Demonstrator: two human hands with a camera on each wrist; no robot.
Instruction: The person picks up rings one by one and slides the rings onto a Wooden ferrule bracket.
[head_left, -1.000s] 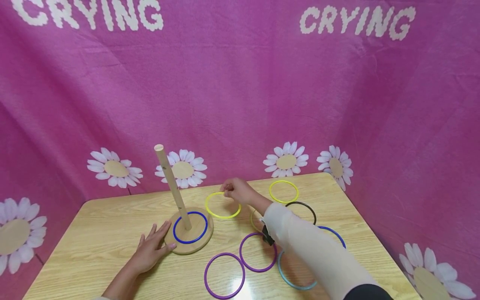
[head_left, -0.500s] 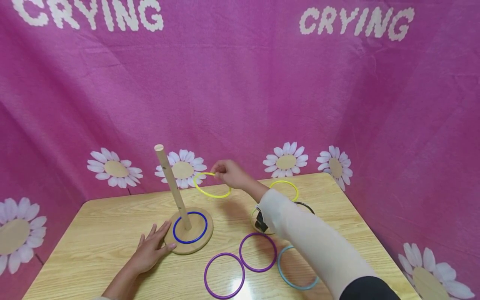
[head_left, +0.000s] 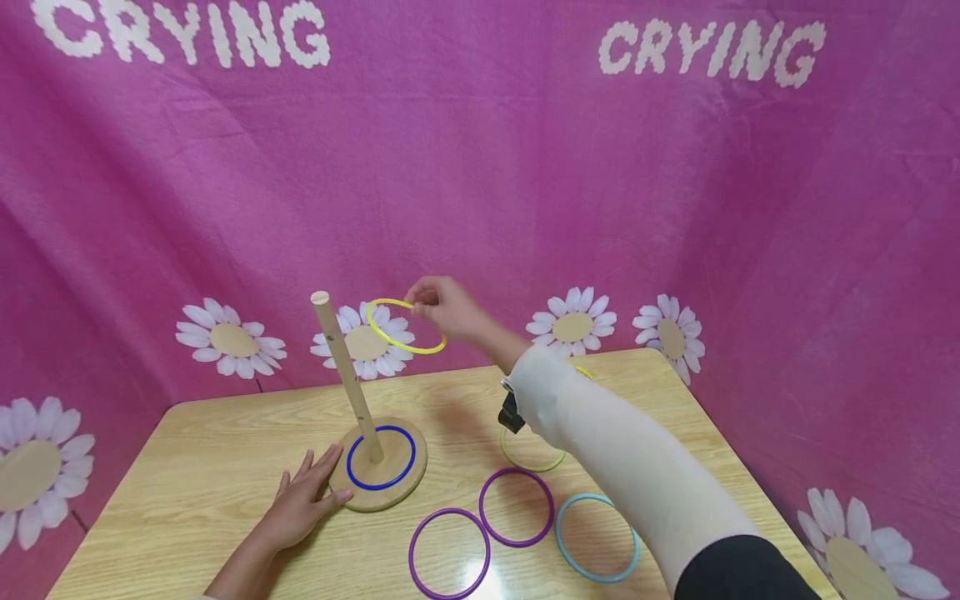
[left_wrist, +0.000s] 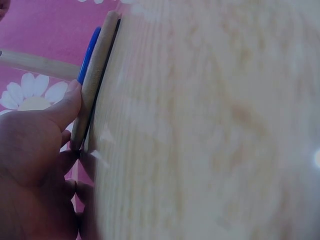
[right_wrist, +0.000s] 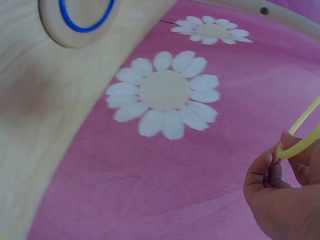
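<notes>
My right hand pinches a yellow ring by its near right rim, lifted in the air to the right of the wooden peg. In the right wrist view the thumb and fingers hold the yellow ring at the right edge. A blue ring lies round the foot of the peg on its round wooden base. My left hand rests with spread, straight fingers against the left side of that base. In the left wrist view its thumb lies at the base's edge.
Two purple rings lie on the wooden table in front, with a light blue ring to their right. An olive-yellow ring and another yellow ring are partly hidden by the right forearm. A pink cloth hangs behind.
My right hand has raised the yellow ring off the table and carried it up and left, closer to the peg's top. The left hand stays at the base.
</notes>
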